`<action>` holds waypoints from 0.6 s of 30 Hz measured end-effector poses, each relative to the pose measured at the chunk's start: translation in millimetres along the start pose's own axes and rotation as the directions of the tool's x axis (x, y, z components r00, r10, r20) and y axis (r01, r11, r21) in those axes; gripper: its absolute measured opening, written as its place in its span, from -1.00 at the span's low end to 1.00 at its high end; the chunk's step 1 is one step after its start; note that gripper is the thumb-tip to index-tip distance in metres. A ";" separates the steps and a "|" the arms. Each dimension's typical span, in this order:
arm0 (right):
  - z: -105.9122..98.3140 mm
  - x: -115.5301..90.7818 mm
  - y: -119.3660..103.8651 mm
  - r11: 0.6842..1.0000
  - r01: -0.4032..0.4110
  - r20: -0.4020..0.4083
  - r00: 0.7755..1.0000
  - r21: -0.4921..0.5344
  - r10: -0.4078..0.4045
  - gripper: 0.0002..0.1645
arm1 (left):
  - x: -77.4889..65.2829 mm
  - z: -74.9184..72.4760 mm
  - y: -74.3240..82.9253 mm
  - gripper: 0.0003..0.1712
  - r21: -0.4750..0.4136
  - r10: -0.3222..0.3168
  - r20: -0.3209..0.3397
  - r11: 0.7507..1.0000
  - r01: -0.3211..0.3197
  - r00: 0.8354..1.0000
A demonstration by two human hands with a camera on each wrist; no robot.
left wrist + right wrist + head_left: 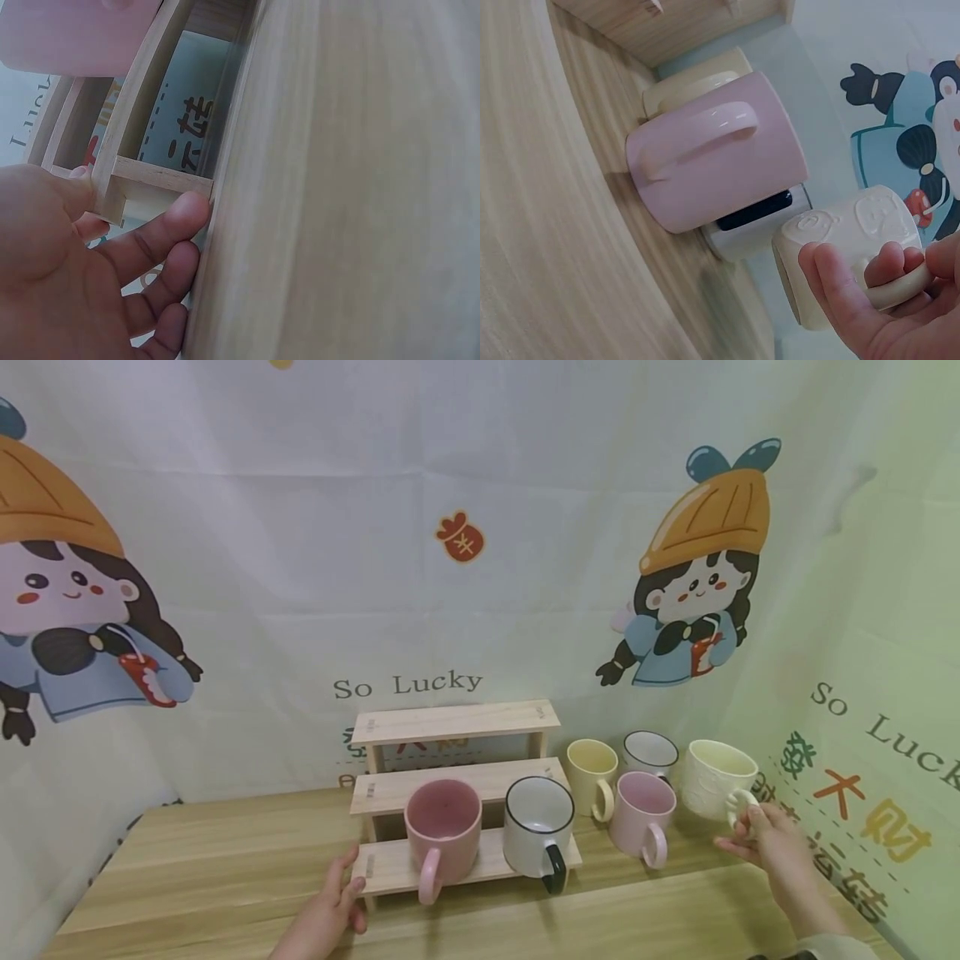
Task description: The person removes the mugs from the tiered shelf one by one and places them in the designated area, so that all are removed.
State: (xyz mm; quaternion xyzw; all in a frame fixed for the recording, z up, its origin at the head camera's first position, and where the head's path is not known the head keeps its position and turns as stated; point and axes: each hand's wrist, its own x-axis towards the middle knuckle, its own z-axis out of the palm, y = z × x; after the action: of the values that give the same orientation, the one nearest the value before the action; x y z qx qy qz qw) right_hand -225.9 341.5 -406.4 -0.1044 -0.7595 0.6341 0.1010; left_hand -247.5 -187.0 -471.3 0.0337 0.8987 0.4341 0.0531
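Observation:
My right hand (772, 843) holds a cream mug (712, 781) with a raised pattern by its handle (904, 289). In the right wrist view its base looks raised off the tabletop. At the left end of a three-step wooden shelf (457, 722), my left hand (322, 902) grips the lowest plank; the left wrist view shows the thumb over the plank and fingers against the leg. On that lowest step stand a larger pink mug (442, 827) and a white mug (536, 827) with a black rim and handle.
Right of the shelf, a yellow mug (591, 772), a light pink mug (641, 814) and another black-rimmed white mug (649, 752) stand close together on the wooden table (225, 868). A printed cloth (525, 610) hangs behind and on both sides.

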 end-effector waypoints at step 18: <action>4.2 5.3 17.7 0.999 -0.046 0.006 0.999 -0.023 0.047 -0.64 | 0.4 0.6 -2.2 -0.39 -0.008 0.011 -0.008 1.000 -0.011 1.000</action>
State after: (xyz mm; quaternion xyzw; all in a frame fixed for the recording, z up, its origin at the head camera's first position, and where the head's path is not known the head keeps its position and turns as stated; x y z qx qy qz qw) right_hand -231.6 342.2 -424.5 -0.1212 -0.7645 0.6278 0.0826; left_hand -247.8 -187.8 -473.4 0.0365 0.8969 0.4381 0.0473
